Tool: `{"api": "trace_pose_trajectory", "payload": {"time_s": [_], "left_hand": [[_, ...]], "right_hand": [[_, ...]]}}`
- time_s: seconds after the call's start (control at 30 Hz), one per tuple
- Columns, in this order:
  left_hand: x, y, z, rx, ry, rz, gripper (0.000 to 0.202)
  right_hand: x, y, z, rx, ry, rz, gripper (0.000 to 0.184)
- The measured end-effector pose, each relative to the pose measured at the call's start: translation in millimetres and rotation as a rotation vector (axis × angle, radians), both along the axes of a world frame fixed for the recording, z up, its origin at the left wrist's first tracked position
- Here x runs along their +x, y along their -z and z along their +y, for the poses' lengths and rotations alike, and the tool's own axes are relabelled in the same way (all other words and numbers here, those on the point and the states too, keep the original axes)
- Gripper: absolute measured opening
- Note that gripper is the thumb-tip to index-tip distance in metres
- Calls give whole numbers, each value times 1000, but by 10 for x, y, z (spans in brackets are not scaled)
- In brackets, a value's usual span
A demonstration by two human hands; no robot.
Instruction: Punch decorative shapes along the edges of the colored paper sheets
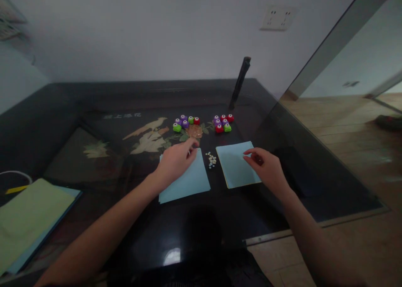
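Two light blue paper sheets lie on a dark glass-topped table (94,98). My left hand (176,161) rests on the far corner of the left sheet (188,182), fingers curled together at its tip. My right hand (265,167) lies over the right sheet (234,163), fingers bent and pinched near its far right edge. Between the sheets sits a small pile of pale punched bits (211,159). Beyond them stand two clusters of small craft punches, purple, green and red: a left cluster (185,122) and a right cluster (222,123).
A stack of green and blue paper (31,216) lies at the table's near left edge. A dark upright stand (240,82) rises behind the punches. The table's right edge (314,226) meets a wooden floor and a glass partition. A wall socket (278,17) is on the wall.
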State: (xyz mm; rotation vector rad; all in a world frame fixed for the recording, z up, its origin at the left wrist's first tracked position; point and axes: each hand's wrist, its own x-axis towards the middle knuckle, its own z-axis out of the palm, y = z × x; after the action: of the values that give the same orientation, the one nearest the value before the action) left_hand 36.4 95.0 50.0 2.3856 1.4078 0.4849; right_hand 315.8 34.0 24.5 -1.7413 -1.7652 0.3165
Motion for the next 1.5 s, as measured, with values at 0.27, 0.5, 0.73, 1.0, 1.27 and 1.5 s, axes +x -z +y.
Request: {"api": "trace_pose_trajectory", "payload": {"time_s": [0.27,0.5,0.73,1.0,1.27,1.5], "left_hand": [[-1076,446,44,123,-149,-18,26],[-1070,551,11,47,-155,119,53],[-1053,559,-11,51,-115,101,47],[-1032,518,-8,36,-92,-27,38],[-989,514,-29,-12,-164,-254,33],[-1005,471,-17,-48,-260,-448,14]], "right_hand": [[-895,28,484,-34,-353,-252,12],[-1129,222,845,-42,-249,-465,37],[-1159,257,856,-109,-274,-245,25],[-1149,252,872,-133,-316,-132,13],[-1106,253,867,-129,-312,-91,17],[-1077,197,888,-131,-324,25,15]]}}
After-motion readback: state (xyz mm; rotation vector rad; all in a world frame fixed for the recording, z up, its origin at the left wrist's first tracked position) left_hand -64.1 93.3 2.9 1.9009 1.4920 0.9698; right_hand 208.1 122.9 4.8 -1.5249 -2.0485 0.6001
